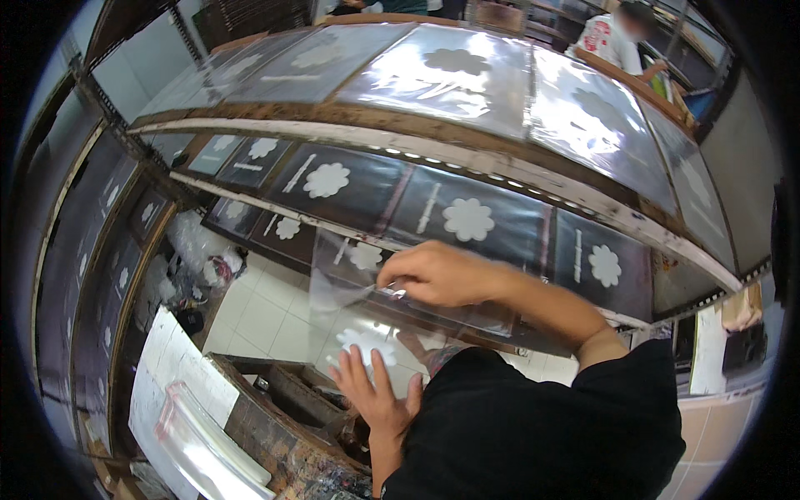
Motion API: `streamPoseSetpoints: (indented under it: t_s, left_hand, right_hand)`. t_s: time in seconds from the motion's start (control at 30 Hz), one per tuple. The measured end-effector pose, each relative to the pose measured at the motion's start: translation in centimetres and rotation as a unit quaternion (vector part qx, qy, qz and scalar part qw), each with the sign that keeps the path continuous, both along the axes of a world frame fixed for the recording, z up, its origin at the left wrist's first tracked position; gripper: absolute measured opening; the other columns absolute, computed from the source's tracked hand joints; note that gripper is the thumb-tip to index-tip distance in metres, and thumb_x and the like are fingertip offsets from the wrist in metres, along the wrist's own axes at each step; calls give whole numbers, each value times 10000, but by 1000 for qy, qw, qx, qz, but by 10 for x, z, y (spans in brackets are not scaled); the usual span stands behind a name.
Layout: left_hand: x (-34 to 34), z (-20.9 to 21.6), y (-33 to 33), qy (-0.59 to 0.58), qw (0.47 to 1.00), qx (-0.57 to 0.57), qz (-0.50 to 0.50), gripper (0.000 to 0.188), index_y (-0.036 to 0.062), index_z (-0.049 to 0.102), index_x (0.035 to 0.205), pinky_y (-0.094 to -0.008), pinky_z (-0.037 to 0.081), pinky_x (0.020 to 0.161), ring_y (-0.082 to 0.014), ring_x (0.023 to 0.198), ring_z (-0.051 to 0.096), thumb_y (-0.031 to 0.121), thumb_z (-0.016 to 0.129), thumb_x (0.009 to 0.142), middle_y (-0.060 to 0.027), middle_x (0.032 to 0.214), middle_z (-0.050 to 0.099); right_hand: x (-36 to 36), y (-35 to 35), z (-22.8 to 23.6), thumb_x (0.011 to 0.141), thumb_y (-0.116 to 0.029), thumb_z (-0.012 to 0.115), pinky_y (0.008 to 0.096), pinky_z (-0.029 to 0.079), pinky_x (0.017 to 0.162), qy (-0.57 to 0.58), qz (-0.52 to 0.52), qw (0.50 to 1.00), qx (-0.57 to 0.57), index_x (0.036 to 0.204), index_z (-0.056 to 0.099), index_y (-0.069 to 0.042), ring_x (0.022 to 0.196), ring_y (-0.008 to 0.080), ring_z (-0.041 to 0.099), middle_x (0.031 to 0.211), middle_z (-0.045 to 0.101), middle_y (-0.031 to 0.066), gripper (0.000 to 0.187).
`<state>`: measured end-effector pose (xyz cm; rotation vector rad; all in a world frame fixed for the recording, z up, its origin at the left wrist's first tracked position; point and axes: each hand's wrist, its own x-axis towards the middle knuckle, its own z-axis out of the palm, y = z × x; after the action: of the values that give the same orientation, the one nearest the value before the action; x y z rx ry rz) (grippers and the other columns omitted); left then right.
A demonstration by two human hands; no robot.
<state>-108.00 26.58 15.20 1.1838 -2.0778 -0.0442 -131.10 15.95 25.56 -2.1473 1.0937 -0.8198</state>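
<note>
My right hand (pixel 437 275) pinches the edge of a clear plastic sheet (pixel 332 287), thumb and fingers pressed together. The thin see-through sheet hangs below and left of that hand, in front of the lower shelf. A white scalloped flower shape (pixel 354 337) shows near its lower part. My left hand (pixel 377 392) is at that flower, fingers spread and stretched out over it. Whether its fingertips press on the film I cannot tell. Similar clear sheets with white flowers and a white strip, such as one sheet (pixel 500 192), lie on the rack shelves ahead.
A multi-tier rack with a pale front rail (pixel 417 148) spans the front. Another rack (pixel 100 275) stands at the left. A stack of clear sheets (pixel 217 454) lies at the lower left by a stained wooden bench (pixel 283 417). A person in white (pixel 612 42) is beyond the rack.
</note>
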Motion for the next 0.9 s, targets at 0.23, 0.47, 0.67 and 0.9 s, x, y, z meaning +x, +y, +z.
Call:
streamPoseSetpoints:
  t_s: [0.23,0.47,0.67,0.9]
  left_hand:
    - [4,7,-4,96,991,-83,36,489,-25,517,1334,-634,253,1131,-467,1372,369,308,558,978,-267,1464,423]
    - [-20,-82,-25,96,991,93,30,414,-43,568,1235,-585,314,1100,-476,1304,403,170,654,891,-264,1393,461]
    - [-53,-197,6,33,970,241,8,406,-60,634,1183,-505,381,1077,-456,1260,469,199,674,873,-299,1351,509]
    - [-48,-305,87,-7,907,418,54,450,-45,664,1153,-491,411,1055,-441,1225,517,320,662,890,-300,1295,564]
  right_hand:
    - [-108,89,187,789,67,524,344,560,797,60,-113,992,-12,1096,636,-9,924,209,715,1011,681,113,336]
    - [-237,62,301,791,6,509,265,536,735,216,-303,928,-21,1083,600,-51,865,146,701,995,666,37,311]
    - [-379,10,276,744,-22,636,290,542,691,256,-355,896,72,1025,627,-55,857,162,682,961,654,35,283]
    - [-455,-39,203,716,-27,707,311,551,609,248,-367,882,162,964,629,-56,772,144,653,912,658,43,262]
